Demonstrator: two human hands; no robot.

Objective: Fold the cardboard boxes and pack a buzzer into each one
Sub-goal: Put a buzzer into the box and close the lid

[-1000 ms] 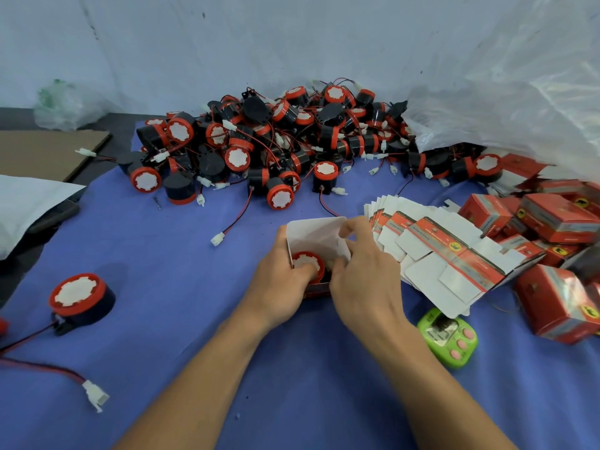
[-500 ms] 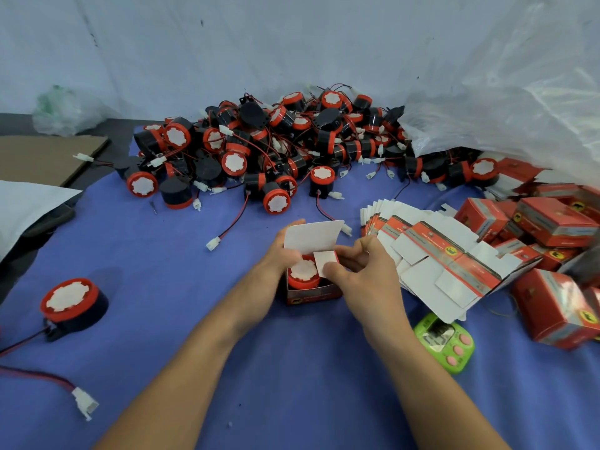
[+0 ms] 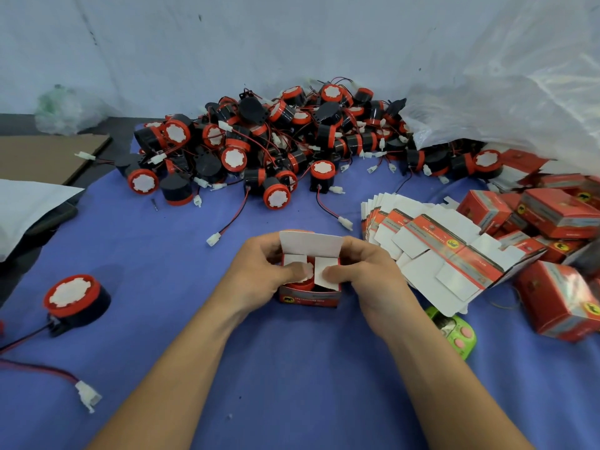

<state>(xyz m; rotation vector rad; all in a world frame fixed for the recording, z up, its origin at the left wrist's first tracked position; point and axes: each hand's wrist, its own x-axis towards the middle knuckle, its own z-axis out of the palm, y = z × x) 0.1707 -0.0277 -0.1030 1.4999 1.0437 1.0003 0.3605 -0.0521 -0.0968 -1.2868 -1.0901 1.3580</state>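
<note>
The left hand [image 3: 256,280] and the right hand [image 3: 373,277] hold one small red box [image 3: 310,297] between them on the blue cloth [image 3: 292,384]. The fingers of each hand are curled round one side wall of the box. The fingertips go behind the upright white lid flap [image 3: 311,243], so I cannot tell how they lie there. The left thumb [image 3: 292,271] presses on the left side flap [image 3: 293,258] and the right thumb [image 3: 334,273] presses on the right side flap [image 3: 323,269]. Both flaps are bent inward over the opening. Under the thumbs, inside the box, sits a buzzer [image 3: 303,285]; only a part of its red rim and white face shows between the flaps.

A little to the left of the left hand's knuckles lies a white connector [image 3: 214,238] on a red and black wire. Further beyond the fingertips is the big pile of buzzers [image 3: 276,147] with tangled wires. Just to the right of the right hand's knuckles lies the fanned stack of flat boxes [image 3: 431,241], very near to that hand. Behind this stack, well apart from the fingers, are closed red boxes [image 3: 558,212], partly under a clear plastic bag [image 3: 519,92]. Beside the right wrist is a green device [image 3: 454,332] with pink buttons, half hidden by the forearm and by the flat boxes. Far to the left of the left hand, one lone buzzer [image 3: 73,298] stands on the cloth with its wire
</note>
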